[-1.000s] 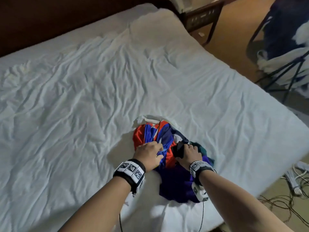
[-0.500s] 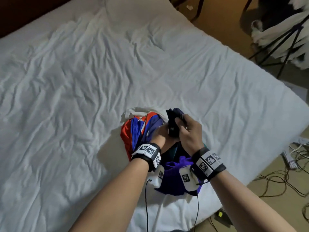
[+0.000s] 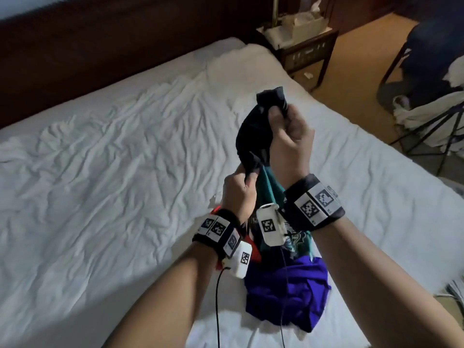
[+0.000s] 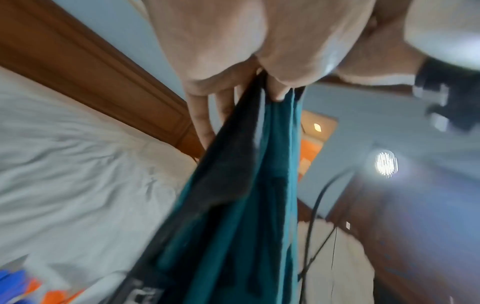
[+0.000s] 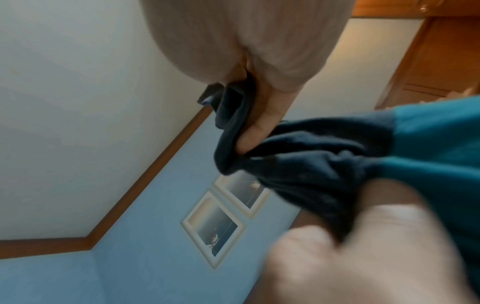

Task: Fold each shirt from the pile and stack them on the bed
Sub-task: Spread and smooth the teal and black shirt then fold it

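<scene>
Right hand (image 3: pixel 288 136) raised above the bed (image 3: pixel 113 159), fingers clenched on the dark end of a teal-and-black shirt (image 3: pixel 253 136). Left hand (image 3: pixel 238 192) lower, pinching the same shirt where black meets teal. Shirt bunched and stretched between the two grips; rest of it hanging down onto the pile (image 3: pixel 288 280) near the bed's near edge. Purple shirt (image 3: pixel 286 287) uppermost in the pile, red-and-blue shirt (image 3: pixel 253 249) mostly hidden behind the left wrist. No folded stack visible yet.

Risks, judged from this state:
- Tail of the shirt apparently resting on or tangled with the purple shirt; a further lift likely to drag it along, possibly off the near edge onto the floor.
- Both grips on one bunched end, not on shoulders or hem; spreading from here likely to give a twisted, possibly inside-out lay.
- Wrist camera cable (image 3: pixel 282 285) hanging across the pile; possible snag in loose cloth.
</scene>
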`<action>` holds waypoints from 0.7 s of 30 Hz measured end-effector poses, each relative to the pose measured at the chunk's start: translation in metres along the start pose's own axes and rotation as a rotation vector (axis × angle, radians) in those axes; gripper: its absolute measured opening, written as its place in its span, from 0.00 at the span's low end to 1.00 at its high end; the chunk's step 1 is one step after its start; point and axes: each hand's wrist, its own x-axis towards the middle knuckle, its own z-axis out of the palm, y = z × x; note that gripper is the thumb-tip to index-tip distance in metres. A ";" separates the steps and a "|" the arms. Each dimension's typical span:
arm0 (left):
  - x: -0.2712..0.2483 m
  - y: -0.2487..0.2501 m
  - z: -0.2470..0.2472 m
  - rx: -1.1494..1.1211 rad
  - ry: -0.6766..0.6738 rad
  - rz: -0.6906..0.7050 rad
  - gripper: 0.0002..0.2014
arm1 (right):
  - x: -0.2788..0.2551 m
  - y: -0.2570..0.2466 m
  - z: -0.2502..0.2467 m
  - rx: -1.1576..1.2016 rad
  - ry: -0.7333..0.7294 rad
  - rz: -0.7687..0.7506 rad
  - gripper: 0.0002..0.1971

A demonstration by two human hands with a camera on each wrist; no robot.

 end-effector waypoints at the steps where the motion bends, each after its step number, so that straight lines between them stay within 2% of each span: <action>1: 0.006 0.009 -0.014 -0.075 0.038 0.000 0.15 | 0.005 -0.006 0.007 -0.021 -0.011 -0.021 0.09; 4: 0.020 0.037 -0.063 -0.255 0.135 0.060 0.13 | 0.012 -0.013 0.026 -0.128 -0.115 0.019 0.19; 8: 0.024 0.069 -0.131 -0.329 0.230 0.093 0.10 | -0.031 -0.013 0.039 -0.185 -0.529 0.121 0.22; 11: 0.020 0.090 -0.186 -0.317 0.278 0.137 0.21 | -0.071 -0.012 0.046 -0.164 -0.770 0.114 0.16; 13: 0.010 0.107 -0.223 -0.333 0.336 0.176 0.28 | -0.083 -0.011 0.055 -0.239 -0.791 0.032 0.12; 14: 0.002 0.118 -0.242 -0.349 0.376 0.188 0.27 | -0.087 -0.009 0.059 -0.316 -0.789 -0.019 0.09; 16: -0.016 0.135 -0.278 -0.420 0.469 0.214 0.15 | -0.092 -0.001 0.065 -0.479 -0.808 -0.067 0.04; 17: -0.023 0.141 -0.298 -0.462 0.538 0.228 0.09 | -0.094 0.003 0.067 -0.545 -0.835 -0.052 0.06; 19: -0.037 0.145 -0.340 -0.507 0.692 0.251 0.12 | -0.096 0.009 0.073 -0.592 -0.859 0.025 0.10; 21: -0.052 0.135 -0.377 -0.476 0.794 0.253 0.10 | -0.097 0.002 0.084 -0.567 -0.798 0.028 0.12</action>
